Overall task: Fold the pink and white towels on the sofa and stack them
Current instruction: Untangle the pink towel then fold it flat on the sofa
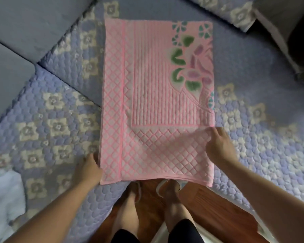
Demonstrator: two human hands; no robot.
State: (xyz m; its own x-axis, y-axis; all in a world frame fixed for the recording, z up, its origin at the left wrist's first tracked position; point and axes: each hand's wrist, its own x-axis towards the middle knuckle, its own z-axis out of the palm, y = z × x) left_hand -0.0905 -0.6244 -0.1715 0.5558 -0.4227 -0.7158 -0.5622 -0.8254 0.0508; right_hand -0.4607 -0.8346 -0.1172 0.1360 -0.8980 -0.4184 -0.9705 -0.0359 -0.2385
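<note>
Lying flat on the sofa (253, 67) seat, the pink towel (156, 102) is folded into a rectangle, its long sides running from near to far. Several layered edges show along its near end, which overhangs the seat front slightly. A lattice pattern covers its left and near borders; a floral print in green and purple sits at its far right.

The left hand (89, 170) rests against the towel's near left edge, fingers curled toward the fabric; whether they actually grasp the layers cannot be told. The right hand (218, 146) lies on the towel's near right portion, fingers bent at the edge and touching the cloth; a true grip cannot be confirmed, as the hand is blurred.

A quilted lavender cover (51, 128) with pale flower motifs lies under the towel. The white towel (3, 193) sits crumpled at the near left, well apart from the pink one. Grey cushions (33, 23) stand at the far left. The person's legs and slippered feet (147, 188) stand on a wooden floor (209, 207) just below the towel's near end.
</note>
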